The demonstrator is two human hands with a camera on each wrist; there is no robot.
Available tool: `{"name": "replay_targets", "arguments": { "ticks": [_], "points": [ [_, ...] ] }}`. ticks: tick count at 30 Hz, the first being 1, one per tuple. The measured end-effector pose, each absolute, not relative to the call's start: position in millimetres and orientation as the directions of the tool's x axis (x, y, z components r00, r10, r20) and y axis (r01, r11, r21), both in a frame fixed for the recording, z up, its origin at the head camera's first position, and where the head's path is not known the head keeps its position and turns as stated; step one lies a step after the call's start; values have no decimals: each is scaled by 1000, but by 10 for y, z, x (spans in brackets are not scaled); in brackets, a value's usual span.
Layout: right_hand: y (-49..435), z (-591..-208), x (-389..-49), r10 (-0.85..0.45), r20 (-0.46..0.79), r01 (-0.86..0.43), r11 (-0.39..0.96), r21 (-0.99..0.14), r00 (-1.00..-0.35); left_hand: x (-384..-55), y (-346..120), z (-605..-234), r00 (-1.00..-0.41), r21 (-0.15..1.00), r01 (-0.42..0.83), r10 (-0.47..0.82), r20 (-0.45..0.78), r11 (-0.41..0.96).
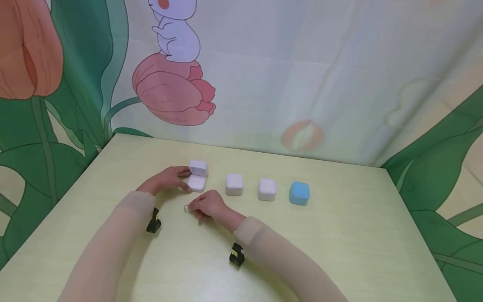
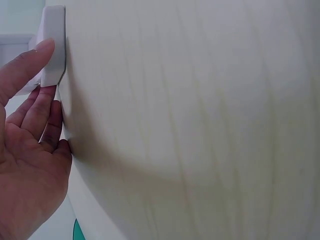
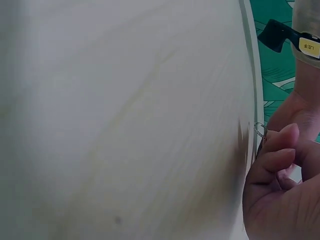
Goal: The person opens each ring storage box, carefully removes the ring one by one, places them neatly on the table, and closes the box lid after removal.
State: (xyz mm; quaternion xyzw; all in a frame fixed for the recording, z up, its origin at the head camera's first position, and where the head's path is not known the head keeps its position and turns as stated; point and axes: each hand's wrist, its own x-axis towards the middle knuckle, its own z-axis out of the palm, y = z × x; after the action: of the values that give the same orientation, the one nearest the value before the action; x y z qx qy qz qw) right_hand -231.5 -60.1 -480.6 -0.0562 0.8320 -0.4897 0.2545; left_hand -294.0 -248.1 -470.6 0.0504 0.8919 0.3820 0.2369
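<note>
A small white ring box [image 1: 197,183] stands with its lid up at the left of the table. My left hand [image 1: 169,179] grips its left side, with the thumb near the front and the fingers by the lid. In the left wrist view the thumb lies along the white ring box [image 2: 54,47] and the fingers reach behind it. Just in front of the box, my right hand [image 1: 212,205] pinches a thin ring [image 1: 186,208]. The right wrist view shows the ring [image 3: 260,131] sticking out past the fingertips, close over the table.
To the right of the open box are two closed white boxes, a nearer one [image 1: 234,185] and a farther one [image 1: 267,190], then a closed blue box [image 1: 299,193], all in a row. A printed curtain [image 1: 256,84] hangs behind the table's [image 1: 339,243] back edge.
</note>
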Motion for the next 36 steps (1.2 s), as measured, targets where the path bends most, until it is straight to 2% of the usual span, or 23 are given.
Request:
{"name": "replay_targets", "arguments": {
  "ticks": [20,36],
  "points": [
    [-707,-4812,-2321,-319,-367,133,570,-811,-874,-2939,-2500,-4699,-883,718,-61,298,-362,693],
    [-769,-4852,-2282,-326,-318,77,581,-810,-890,-2961,-2520,-4747,-886,709,-57,291,-361,703]
  ]
}}
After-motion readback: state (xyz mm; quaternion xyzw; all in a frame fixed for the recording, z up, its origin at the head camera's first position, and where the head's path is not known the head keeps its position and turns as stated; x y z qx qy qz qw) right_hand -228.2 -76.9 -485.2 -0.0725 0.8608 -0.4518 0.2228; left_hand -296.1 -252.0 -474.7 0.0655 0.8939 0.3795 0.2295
